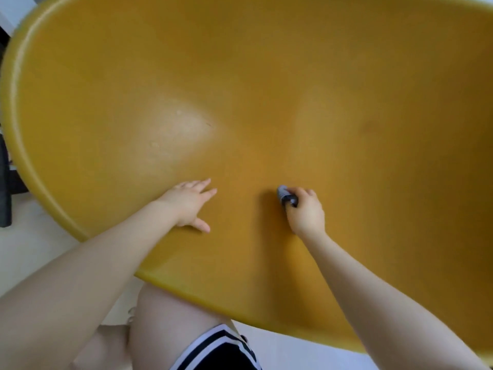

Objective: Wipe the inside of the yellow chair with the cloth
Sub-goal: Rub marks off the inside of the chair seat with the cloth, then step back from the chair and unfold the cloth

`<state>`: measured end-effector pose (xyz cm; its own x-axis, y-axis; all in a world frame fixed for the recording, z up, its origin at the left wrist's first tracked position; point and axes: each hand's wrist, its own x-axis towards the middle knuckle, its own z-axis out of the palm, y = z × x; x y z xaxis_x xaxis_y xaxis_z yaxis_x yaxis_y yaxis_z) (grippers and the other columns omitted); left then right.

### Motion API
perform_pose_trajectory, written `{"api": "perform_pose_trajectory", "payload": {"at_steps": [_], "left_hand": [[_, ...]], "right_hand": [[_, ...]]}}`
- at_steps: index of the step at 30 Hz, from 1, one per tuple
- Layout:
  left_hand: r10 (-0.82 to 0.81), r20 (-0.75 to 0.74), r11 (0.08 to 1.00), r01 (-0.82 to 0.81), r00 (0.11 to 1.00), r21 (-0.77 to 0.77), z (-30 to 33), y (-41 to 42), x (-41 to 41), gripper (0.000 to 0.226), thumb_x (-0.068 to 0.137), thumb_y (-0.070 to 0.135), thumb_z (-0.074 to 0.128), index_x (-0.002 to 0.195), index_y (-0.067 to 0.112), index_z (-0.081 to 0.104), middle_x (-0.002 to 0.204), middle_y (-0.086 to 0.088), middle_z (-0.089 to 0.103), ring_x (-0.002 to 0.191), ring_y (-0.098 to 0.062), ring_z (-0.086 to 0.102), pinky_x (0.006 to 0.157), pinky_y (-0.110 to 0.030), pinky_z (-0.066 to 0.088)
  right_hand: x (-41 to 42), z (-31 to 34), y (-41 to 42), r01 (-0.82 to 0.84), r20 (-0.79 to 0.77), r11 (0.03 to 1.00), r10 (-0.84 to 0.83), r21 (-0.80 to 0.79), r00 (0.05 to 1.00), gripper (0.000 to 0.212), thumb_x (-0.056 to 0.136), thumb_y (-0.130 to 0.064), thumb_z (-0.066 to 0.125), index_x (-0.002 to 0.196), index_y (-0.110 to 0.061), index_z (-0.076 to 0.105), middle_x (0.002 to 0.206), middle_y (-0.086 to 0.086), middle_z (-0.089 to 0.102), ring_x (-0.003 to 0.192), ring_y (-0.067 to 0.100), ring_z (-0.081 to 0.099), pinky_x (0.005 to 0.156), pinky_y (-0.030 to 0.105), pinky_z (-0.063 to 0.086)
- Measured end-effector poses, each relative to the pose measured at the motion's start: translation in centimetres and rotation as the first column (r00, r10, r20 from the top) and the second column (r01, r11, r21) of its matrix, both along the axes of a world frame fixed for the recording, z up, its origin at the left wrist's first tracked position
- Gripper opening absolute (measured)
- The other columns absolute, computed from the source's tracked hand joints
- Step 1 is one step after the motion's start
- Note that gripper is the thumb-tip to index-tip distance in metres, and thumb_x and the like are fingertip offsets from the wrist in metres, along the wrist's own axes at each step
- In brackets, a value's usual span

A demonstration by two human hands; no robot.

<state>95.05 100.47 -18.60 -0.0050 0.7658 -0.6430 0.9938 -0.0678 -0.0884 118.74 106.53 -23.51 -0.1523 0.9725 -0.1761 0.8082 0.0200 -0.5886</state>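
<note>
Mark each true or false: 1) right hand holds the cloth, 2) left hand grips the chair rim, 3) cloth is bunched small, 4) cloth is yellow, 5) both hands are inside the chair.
1) True: the right hand is closed on the cloth.
2) False: the left hand lies flat and open on the inner surface of the chair, away from the rim.
3) True: only a small wad shows past the fingers.
4) False: the cloth is grey.
5) True: both rest on the seat surface.

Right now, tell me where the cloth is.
In the head view, the cloth is bunched in the right hand, pressed on the yellow chair seat, right of the flat left hand.
</note>
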Motion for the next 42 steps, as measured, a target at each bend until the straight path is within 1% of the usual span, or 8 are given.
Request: {"api": "perform_pose_trajectory", "payload": {"at_steps": [5, 11, 14, 19, 27, 33, 36, 42], "left_hand": [[0.029, 0.017, 1.0, -0.03, 0.999, 0.002, -2.1, -0.8, 0.4, 0.104, 0.074, 0.059, 0.065, 0.151, 0.02, 0.007, 0.158, -0.004, -0.007, 0.144, -0.025, 0.001, 0.116, -0.038, 0.014], [-0.024, 0.118, 0.994, 0.011, 0.993, 0.112, -1.5, 2.4, -0.5, 0.056, 0.091, 0.045, 0.052, 0.139, 0.018, 0.042, 0.152, -0.002, 0.026, 0.136, -0.024, 0.029, 0.108, -0.035, 0.032], [-0.073, 0.159, 0.982, 0.043, 0.985, 0.184, -1.2, 5.1, -0.6, 0.054, 0.094, 0.039, 0.049, 0.143, 0.019, 0.036, 0.15, 0.0, 0.028, 0.134, -0.023, 0.031, 0.105, -0.035, 0.034], [-0.205, 0.274, 0.962, 0.141, 0.94, 0.233, 1.2, 9.2, 1.5, 0.05, 0.096, 0.033, 0.048, 0.142, 0.015, 0.038, 0.147, -0.003, 0.034, 0.131, -0.023, 0.038, 0.102, -0.029, 0.035], [-0.241, 0.461, 0.971, 0.205, 0.854, 0.127, 12.4, 8.5, 5.0, 0.045, 0.095, 0.03, 0.05, 0.136, 0.011, 0.045, 0.134, -0.007, 0.051, 0.121, -0.023, 0.048, 0.098, -0.027, 0.039], [-0.12, 0.594, 0.989, 0.15, 0.795, -0.001, 22.0, 5.0, 8.1, 0.042, 0.095, 0.024, 0.051, 0.135, 0.012, 0.047, 0.13, -0.005, 0.055, 0.115, -0.022, 0.053, 0.096, -0.027, 0.039], [-0.034, 0.61, 0.995, 0.086, 0.792, -0.057, 25.4, 3.2, 8.8, 0.04, 0.096, 0.02, 0.048, 0.135, 0.012, 0.047, 0.128, -0.004, 0.057, 0.113, -0.022, 0.054, 0.095, -0.027, 0.04], [0.259, 0.72, 0.965, -0.206, 0.644, -0.162, 30.2, -1.2, 10.5, 0.038, 0.098, 0.019, 0.045, 0.135, 0.014, 0.047, 0.138, -0.004, 0.048, 0.121, -0.021, 0.05, 0.1, -0.025, 0.035]], "right_hand": [[-2.4, -2.3, -3.8, -0.186, 0.261, 0.981, 0.165, 0.06, 0.951, 0.042, 0.087, -0.013, 0.045, 0.127, -0.023, 0.052, 0.125, 0.004, 0.048, 0.091, 0.03, 0.046, 0.084, 0.031, 0.035], [-5.0, -0.9, -6.8, -0.381, 0.038, 0.921, 0.385, -0.084, 0.922, 0.034, 0.082, -0.013, 0.049, 0.113, -0.023, 0.061, 0.111, 0.003, 0.056, 0.096, 0.028, 0.053, 0.081, 0.026, 0.035], [-4.8, -0.2, -4.5, -0.084, -0.261, 0.982, 0.038, -0.168, 0.965, 0.03, 0.083, -0.002, 0.05, 0.105, -0.016, 0.064, 0.096, 0.003, 0.062, 0.084, 0.023, 0.057, 0.066, 0.022, 0.043], [-2.6, 3.9, -0.6, 0.317, -0.475, 0.792, -0.579, -0.522, 0.663, 0.021, 0.091, 0.0, 0.046, 0.098, -0.016, 0.058, 0.078, 0.001, 0.056, 0.072, 0.02, 0.05, 0.056, 0.024, 0.039], [1.6, 15.2, -4.5, 0.641, -0.102, 0.603, -0.761, -0.475, 0.64, 0.031, 0.093, -0.008, 0.043, 0.119, -0.016, 0.058, 0.092, 0.006, 0.06, 0.075, 0.024, 0.056, 0.062, 0.031, 0.05], [3.8, 27.2, -7.8, 0.655, -0.099, 0.598, -0.769, -0.462, 0.632, 0.028, 0.092, -0.005, 0.041, 0.112, -0.013, 0.059, 0.088, 0.011, 0.06, 0.061, 0.028, 0.058, 0.038, 0.027, 0.045], [5.1, 31.7, -8.1, 0.613, -0.142, 0.616, -0.753, -0.494, 0.642, 0.023, 0.093, -0.003, 0.039, 0.106, -0.014, 0.055, 0.087, 0.011, 0.06, 0.066, 0.032, 0.059, 0.05, 0.039, 0.052], [5.6, 36.9, -10.9, 0.322, -0.232, 0.726, -0.55, -0.607, 0.803, 0.014, 0.09, 0.002, 0.044, 0.096, -0.009, 0.052, 0.067, 0.006, 0.056, 0.053, 0.022, 0.052, 0.046, 0.024, 0.042]]}}
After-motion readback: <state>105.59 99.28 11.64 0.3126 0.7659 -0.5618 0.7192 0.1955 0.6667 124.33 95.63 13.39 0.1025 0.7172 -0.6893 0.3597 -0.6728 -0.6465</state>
